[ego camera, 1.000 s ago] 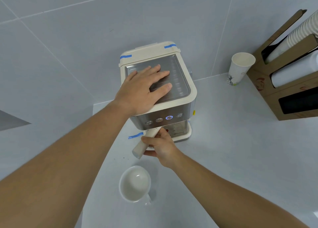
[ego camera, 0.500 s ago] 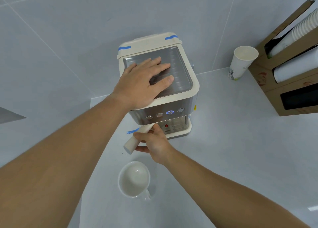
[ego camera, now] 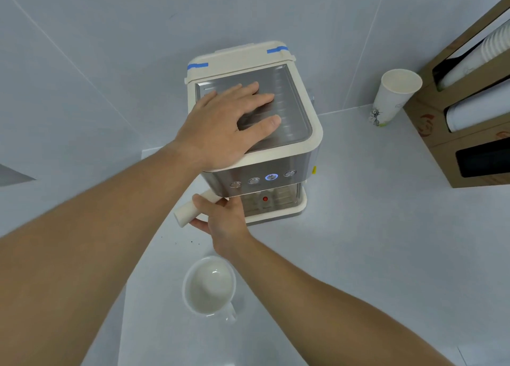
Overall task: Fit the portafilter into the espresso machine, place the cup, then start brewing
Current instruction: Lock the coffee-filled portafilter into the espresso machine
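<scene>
Head view: the portafilter [ego camera: 190,209] is seen below the front of the espresso machine [ego camera: 303,145], its cream handle sticking out toward the left and slightly down, while its basket end is hidden under the machine's steel front, so whether it is seated cannot be told. The handle is gripped by the right hand [ego camera: 225,219], with the fingers curled over the top and the thumb underneath. The left hand [ego camera: 223,125] is laid flat and open on the ribbed metal top of the machine, fingers spread, palm near the front left corner. Four round buttons are set in a row on the machine's front panel, and the third from the left is lit blue; a small red dot is shown below them, above the drip tray [ego camera: 278,211]. Two strips of blue tape are stuck on the cream rear lid. A white ceramic cup [ego camera: 208,285] is placed upright on the counter [ego camera: 358,255] in front of the machine, near the right forearm and apart from the drip tray, its handle turned toward the viewer. A paper cup [ego camera: 392,98] is stood to the right of the machine near the wall, just beside a brown cardboard cup dispenser [ego camera: 441,133] with stacked cups inside.
</scene>
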